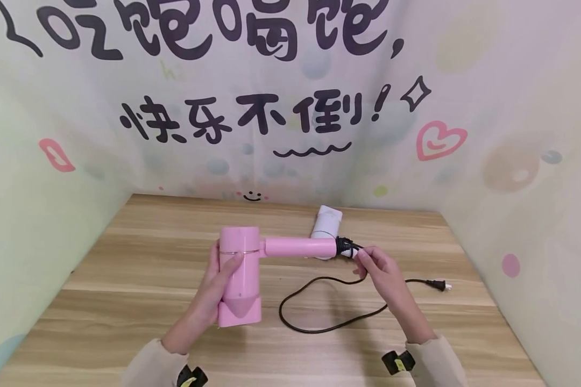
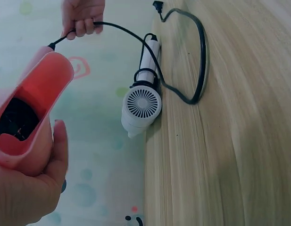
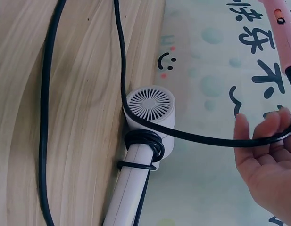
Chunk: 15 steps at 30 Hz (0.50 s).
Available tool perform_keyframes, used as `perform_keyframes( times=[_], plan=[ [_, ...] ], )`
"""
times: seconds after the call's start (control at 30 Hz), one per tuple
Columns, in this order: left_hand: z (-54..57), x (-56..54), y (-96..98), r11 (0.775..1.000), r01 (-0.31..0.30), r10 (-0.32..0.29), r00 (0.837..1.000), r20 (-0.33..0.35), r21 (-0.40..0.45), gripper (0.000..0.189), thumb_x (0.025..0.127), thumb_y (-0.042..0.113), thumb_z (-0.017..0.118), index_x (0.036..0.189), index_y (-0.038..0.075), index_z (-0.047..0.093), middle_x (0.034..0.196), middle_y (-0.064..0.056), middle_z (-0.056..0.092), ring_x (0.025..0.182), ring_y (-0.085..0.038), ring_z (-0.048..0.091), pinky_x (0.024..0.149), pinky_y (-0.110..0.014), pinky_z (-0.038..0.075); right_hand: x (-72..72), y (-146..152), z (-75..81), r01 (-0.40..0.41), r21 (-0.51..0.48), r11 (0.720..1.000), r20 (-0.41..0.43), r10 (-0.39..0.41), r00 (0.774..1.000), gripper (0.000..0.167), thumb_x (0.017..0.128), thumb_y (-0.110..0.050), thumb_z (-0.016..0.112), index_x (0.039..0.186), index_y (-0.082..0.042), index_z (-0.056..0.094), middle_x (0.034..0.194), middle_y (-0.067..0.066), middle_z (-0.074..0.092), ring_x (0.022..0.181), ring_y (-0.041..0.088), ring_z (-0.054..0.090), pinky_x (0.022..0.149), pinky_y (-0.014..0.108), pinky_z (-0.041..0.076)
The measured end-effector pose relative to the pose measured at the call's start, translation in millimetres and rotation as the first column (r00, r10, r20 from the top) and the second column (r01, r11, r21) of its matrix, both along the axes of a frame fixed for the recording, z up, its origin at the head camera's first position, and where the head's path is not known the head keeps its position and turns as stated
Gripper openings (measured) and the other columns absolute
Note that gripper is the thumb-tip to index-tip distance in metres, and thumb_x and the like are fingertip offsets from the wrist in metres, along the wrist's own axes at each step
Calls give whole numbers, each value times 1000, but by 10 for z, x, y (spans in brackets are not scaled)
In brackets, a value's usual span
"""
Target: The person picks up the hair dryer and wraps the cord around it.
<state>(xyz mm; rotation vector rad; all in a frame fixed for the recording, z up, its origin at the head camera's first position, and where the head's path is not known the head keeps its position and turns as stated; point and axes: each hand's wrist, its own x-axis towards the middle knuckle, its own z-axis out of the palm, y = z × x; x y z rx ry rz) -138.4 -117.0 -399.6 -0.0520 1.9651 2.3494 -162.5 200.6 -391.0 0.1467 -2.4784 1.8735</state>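
A pink hair dryer (image 1: pixel 249 277) is held up over the table in my left hand (image 1: pixel 207 295), whose fingers and thumb wrap round its barrel. Its handle (image 1: pixel 300 246) points right. In the left wrist view the open nozzle (image 2: pixel 48 77) faces the camera. At the handle's end, my right hand (image 1: pixel 386 275) pinches the black cord (image 1: pixel 314 331) between thumb and fingers. From there the cord loops down across the table to a two-pin plug (image 1: pixel 437 285) on the right. The right wrist view shows the cord (image 3: pixel 202 139) running across into the curled fingers.
Behind the pink handle a white hair dryer (image 1: pixel 327 221) lies near the table's back edge, its own cord (image 3: pixel 144 139) wound round its handle. The wooden table (image 1: pixel 140 252) meets a printed cloth backdrop (image 1: pixel 252 172) at the back and sides.
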Motion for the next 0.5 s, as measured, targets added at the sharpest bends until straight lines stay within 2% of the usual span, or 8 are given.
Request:
perform_keyframes(
  times=[0.17, 0.3, 0.4, 0.5],
  plan=[
    [19, -1, 17, 999, 5, -4, 1000, 3, -46, 62, 89, 24, 52, 141, 31, 18, 113, -9, 47, 88, -20, 54, 75, -36, 47, 37, -7, 38, 32, -15, 999, 2, -32, 999, 22, 97, -23, 49, 87, -3, 54, 60, -1, 44, 57, 10, 50, 59, 26, 50],
    [11, -10, 39, 997, 4, -7, 999, -32, -73, 63, 89, 21, 54, 141, 29, 19, 112, -10, 48, 85, -20, 55, 72, -37, 49, 55, -24, 75, 65, -69, 995, 44, -62, 997, 22, 97, -23, 49, 84, -6, 53, 57, -5, 38, 50, 5, 39, 48, 20, 38],
    [-7, -20, 54, 994, -1, -7, 998, -67, -105, 64, 88, 19, 56, 140, 28, 21, 114, -12, 48, 85, -19, 57, 70, -37, 50, 63, -36, 96, 85, -106, 991, 92, -76, 993, 23, 97, -24, 49, 85, -5, 53, 55, -6, 35, 47, 4, 31, 45, 17, 28],
    [-35, -30, 60, 991, 1, -14, 996, -91, -137, 64, 88, 17, 58, 139, 28, 22, 116, -13, 48, 86, -20, 57, 70, -38, 51, 69, -46, 107, 106, -113, 988, 130, -91, 987, 23, 97, -24, 49, 87, -4, 53, 54, -6, 34, 45, 3, 28, 43, 16, 24]
  ],
)
